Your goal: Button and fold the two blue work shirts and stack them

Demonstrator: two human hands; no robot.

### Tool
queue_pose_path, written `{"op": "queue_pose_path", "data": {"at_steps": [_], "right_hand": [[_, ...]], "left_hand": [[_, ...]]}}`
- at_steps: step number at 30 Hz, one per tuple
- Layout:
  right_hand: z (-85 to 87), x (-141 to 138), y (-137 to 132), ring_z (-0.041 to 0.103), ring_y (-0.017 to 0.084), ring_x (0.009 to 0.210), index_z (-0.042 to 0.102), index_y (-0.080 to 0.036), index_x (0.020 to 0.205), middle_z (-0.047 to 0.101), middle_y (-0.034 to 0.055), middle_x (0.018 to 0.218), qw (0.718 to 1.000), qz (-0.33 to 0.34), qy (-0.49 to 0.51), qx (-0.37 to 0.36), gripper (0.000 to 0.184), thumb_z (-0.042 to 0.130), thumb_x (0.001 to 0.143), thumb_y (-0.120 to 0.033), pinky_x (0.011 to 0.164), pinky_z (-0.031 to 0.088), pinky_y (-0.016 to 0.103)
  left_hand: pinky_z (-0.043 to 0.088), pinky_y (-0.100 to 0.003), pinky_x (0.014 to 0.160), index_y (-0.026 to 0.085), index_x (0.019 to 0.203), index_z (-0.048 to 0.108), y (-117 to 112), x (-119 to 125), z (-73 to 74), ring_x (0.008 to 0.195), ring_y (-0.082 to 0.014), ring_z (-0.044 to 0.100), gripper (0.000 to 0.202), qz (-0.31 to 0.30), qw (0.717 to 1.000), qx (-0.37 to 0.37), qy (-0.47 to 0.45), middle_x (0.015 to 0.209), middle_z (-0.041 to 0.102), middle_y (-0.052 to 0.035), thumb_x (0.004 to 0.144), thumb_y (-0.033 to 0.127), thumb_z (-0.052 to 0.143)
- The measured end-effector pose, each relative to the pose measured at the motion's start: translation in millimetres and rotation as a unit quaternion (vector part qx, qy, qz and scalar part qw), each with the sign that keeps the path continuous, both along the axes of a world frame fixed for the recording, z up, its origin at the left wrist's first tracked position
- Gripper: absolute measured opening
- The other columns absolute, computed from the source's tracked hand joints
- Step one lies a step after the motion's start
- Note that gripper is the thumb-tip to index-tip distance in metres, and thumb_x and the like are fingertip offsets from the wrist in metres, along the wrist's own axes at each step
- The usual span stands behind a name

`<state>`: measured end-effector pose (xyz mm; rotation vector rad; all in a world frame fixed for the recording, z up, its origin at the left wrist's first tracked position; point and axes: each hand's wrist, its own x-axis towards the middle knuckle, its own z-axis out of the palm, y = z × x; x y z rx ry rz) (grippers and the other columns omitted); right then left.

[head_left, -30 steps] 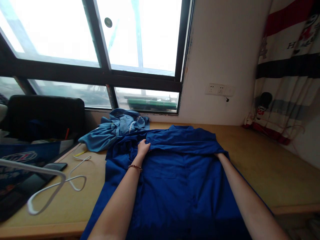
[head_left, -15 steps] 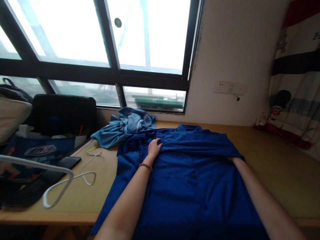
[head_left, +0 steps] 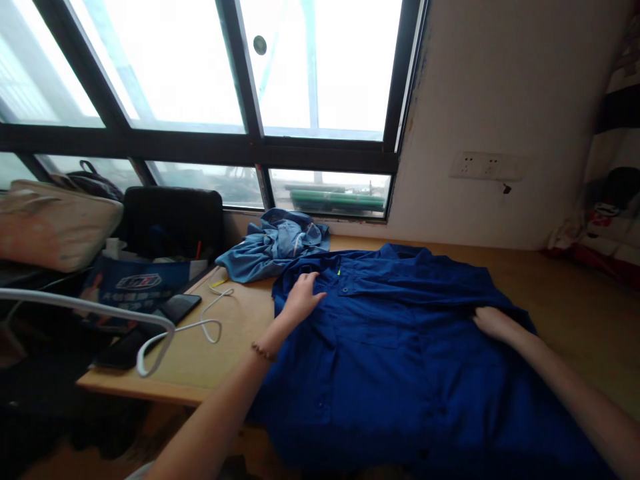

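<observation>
A dark blue button shirt (head_left: pixel 400 347) lies spread front-up on the wooden table (head_left: pixel 240 333), its top part folded over. My left hand (head_left: pixel 301 297) rests flat on the shirt's left shoulder area, fingers stretched out. My right hand (head_left: pixel 493 321) lies at the shirt's right edge under the folded flap, its fingertips tucked into the fabric. A bead bracelet sits on my left wrist.
A crumpled light blue garment (head_left: pixel 275 243) lies at the table's back by the window. A white hanger (head_left: pixel 150 333) and a dark phone (head_left: pixel 177 308) sit at the left edge, beside a blue bag (head_left: pixel 135 290), a black chair back (head_left: pixel 173 223) and a beige bag (head_left: pixel 50 223). A wall socket (head_left: pixel 483 167) is on the right.
The view has swung left and dropped. My left hand has opened flat on the shirt's shoulder, and my right hand shows more at the shirt's right edge.
</observation>
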<state>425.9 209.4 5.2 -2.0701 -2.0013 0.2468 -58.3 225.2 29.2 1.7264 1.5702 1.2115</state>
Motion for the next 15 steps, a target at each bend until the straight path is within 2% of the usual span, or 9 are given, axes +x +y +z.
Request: {"op": "queue_pose_path", "data": {"at_steps": [1,2,4,6,8,9,11,13,15], "right_hand": [[6.8,-17,-16,0.058,0.031,0.090,0.068,-0.012,0.081,0.063,0.0193,0.094,0.999,0.043,-0.003,-0.033,0.024,0.058,0.067,-0.028,0.085,0.042,0.042],[15.2,-37,-35,0.055,0.029,0.097,0.065,-0.014,0.094,0.060,0.0159,0.105,0.993,0.108,0.006,-0.036,0.032,0.056,0.069,-0.031,0.089,0.040,0.042],[35.3,-88,-78,0.049,0.025,0.108,0.052,-0.023,0.117,0.052,0.0073,0.119,0.967,0.247,0.057,-0.040,0.043,0.049,0.076,-0.034,0.095,0.036,0.041],[53.8,-148,-119,0.050,0.022,0.107,0.050,-0.028,0.119,0.054,0.0041,0.117,0.922,0.370,0.107,-0.026,0.038,0.042,0.082,-0.030,0.093,0.039,0.037],[62.0,-209,-149,0.050,0.020,0.106,0.048,-0.029,0.120,0.056,0.0041,0.114,0.867,0.478,0.142,0.009,0.038,0.041,0.083,-0.026,0.092,0.040,0.035],[60.6,-238,-159,0.048,0.020,0.108,0.044,-0.027,0.123,0.055,0.0043,0.116,0.848,0.506,0.155,0.028,0.040,0.040,0.083,-0.025,0.095,0.038,0.035],[47.6,-290,-167,0.039,0.024,0.117,0.038,-0.019,0.129,0.046,0.0092,0.126,0.836,0.516,0.173,0.070,0.052,0.048,0.080,-0.034,0.098,0.033,0.038],[27.8,-330,-164,0.029,0.032,0.122,0.033,-0.009,0.130,0.035,0.0172,0.132,0.851,0.494,0.152,0.094,0.070,0.055,0.072,-0.042,0.098,0.029,0.046],[11.5,-358,-159,0.037,0.034,0.116,0.044,-0.005,0.122,0.044,0.0212,0.125,0.869,0.471,0.111,0.102,0.058,0.055,0.072,-0.034,0.093,0.034,0.048]], "left_hand": [[0.036,-0.036,0.089,0.019,0.097,0.057,-22,-15,2.3,0.103,-0.0304,0.046,0.053,0.058,0.998,0.019,0.002,0.104,0.051,-0.0104,0.048,0.026,0.074],[0.037,-0.036,0.087,0.019,0.092,0.058,-46,-30,2.8,0.103,-0.0311,0.046,0.049,0.102,0.995,0.019,0.002,0.099,0.053,-0.0100,0.046,0.028,0.074],[0.043,-0.036,0.075,0.019,0.082,0.057,-94,-54,-1.8,0.090,-0.0303,0.053,0.045,0.158,0.987,-0.034,0.016,0.087,0.056,-0.0089,0.045,0.037,0.074],[0.046,-0.034,0.063,0.019,0.082,0.055,-140,-68,-12.4,0.072,-0.0259,0.057,0.044,0.173,0.981,-0.089,0.012,0.080,0.058,-0.0072,0.050,0.046,0.069],[0.046,-0.031,0.057,0.020,0.084,0.055,-179,-71,-25.9,0.066,-0.0226,0.058,0.043,0.197,0.974,-0.109,-0.032,0.079,0.061,-0.0059,0.055,0.051,0.064],[0.046,-0.030,0.056,0.021,0.081,0.056,-195,-68,-32.4,0.065,-0.0219,0.059,0.041,0.225,0.967,-0.108,-0.057,0.076,0.062,-0.0052,0.056,0.053,0.062],[0.047,-0.029,0.054,0.021,0.076,0.057,-219,-58,-41.9,0.061,-0.0211,0.058,0.042,0.272,0.951,-0.092,-0.119,0.069,0.063,-0.0044,0.054,0.057,0.061],[0.047,-0.029,0.052,0.021,0.072,0.057,-233,-46,-44.5,0.058,-0.0206,0.057,0.043,0.275,0.942,-0.091,-0.171,0.064,0.062,-0.0040,0.051,0.058,0.062],[0.047,-0.027,0.049,0.021,0.071,0.058,-242,-38,-39.9,0.056,-0.0201,0.057,0.044,0.254,0.941,-0.100,-0.201,0.062,0.062,-0.0036,0.047,0.057,0.065]]}}
